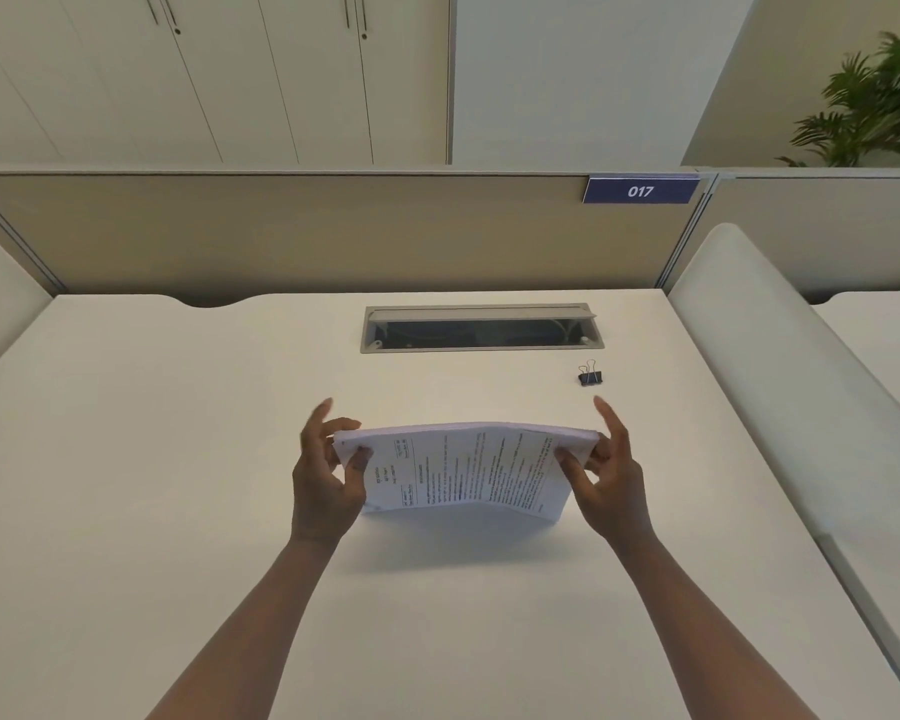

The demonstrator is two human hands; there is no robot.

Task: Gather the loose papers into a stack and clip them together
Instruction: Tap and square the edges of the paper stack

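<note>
The papers [463, 467] stand on their long edge near the middle of the bench [178, 459], printed side toward the camera, gathered into one stack. The left hand [328, 475] pinches the left end between thumb and curled fingers, its forefinger raised free; the right hand [606, 472] pinches the right end the same way, forefinger also lifted. The stack bows a little along its top, and its lower edge appears to meet the bench, though the contact itself is hard to confirm.

The binder clip [590, 375] lies on the bench to the far right of the stack, well apart from it and just beyond the right hand, near the open cable tray [481, 328] set into the bench. It is untouched, so the clipping step is not yet done — the work in hand looks like squaring the edges.

The main risk, as I judge it, comes when one hand lets go to fetch the clip. A stack held upright by one end alone can fan out or sag, and sheets may slide out of line, undoing the squaring. The bow suggests the sheets are loose against each other, which makes slipping likelier. The clip is small and stiff; opened one-handed it may snap shut off-centre or catch only the front sheets — leaving some loose.
</note>
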